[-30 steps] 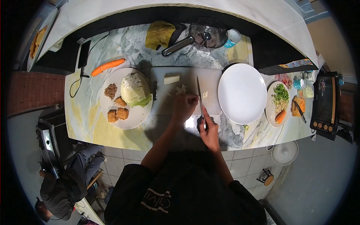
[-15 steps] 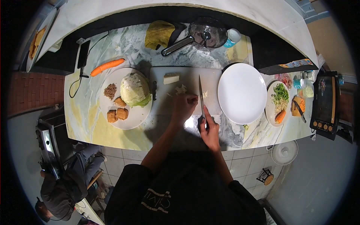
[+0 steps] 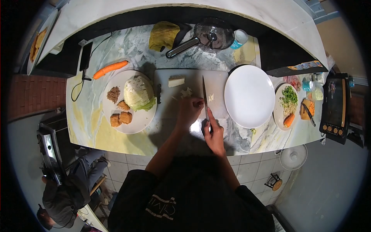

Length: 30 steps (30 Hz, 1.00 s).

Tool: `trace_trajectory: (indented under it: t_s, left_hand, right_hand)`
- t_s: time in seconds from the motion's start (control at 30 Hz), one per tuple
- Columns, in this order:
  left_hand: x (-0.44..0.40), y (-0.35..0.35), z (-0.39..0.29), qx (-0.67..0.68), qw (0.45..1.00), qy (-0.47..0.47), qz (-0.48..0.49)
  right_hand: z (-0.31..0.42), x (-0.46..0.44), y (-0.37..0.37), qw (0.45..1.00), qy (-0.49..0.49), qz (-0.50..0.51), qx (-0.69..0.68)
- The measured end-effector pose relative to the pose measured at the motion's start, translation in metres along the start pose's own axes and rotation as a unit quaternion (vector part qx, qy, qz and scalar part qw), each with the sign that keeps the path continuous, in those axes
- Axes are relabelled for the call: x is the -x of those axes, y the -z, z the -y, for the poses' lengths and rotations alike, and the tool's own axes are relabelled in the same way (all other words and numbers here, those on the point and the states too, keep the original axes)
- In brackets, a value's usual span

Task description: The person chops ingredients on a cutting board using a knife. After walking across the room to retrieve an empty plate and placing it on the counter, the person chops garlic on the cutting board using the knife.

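My right hand (image 3: 215,136) is wrapped round the handle of a kitchen knife (image 3: 205,92), its blade pointing away from me over the cutting board (image 3: 166,106). Close against the blade's left side, my left hand (image 3: 191,110) is closed with its fingers curled; whatever they pinch is hidden. A pale rectangular block (image 3: 176,81) lies at the back of the board. Thin pale pieces (image 3: 187,92) sit just beyond my left hand, and a few cut bits (image 3: 211,97) lie right of the blade.
Left of the board, a plate (image 3: 143,121) carries cabbage, brown fried pieces and minced food. A carrot (image 3: 111,69) lies behind it. On the right stand a white plate (image 3: 249,96) and a plate of chopped vegetables (image 3: 289,96). A pan (image 3: 214,34) is at the back; a person (image 3: 63,197) sits lower left.
The knife and my right hand have shifted slightly left, bringing the blade closer to my left hand. The left hand has hardly moved.
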<state>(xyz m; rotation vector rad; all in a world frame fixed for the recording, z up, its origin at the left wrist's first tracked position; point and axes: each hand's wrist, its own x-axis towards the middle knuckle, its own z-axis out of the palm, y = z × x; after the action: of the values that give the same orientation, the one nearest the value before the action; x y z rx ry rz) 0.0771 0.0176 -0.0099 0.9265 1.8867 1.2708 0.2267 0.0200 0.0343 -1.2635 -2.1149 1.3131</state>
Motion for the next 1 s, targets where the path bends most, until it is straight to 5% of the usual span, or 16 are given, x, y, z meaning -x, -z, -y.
trace_trajectory:
  t_s: [1.0]
  left_hand:
    - [0.001,0.008,-0.019,-0.034,0.999,-0.003,0.003]
  right_hand:
    - [-0.008,0.005,-0.01,0.993,0.057,-0.014,0.103]
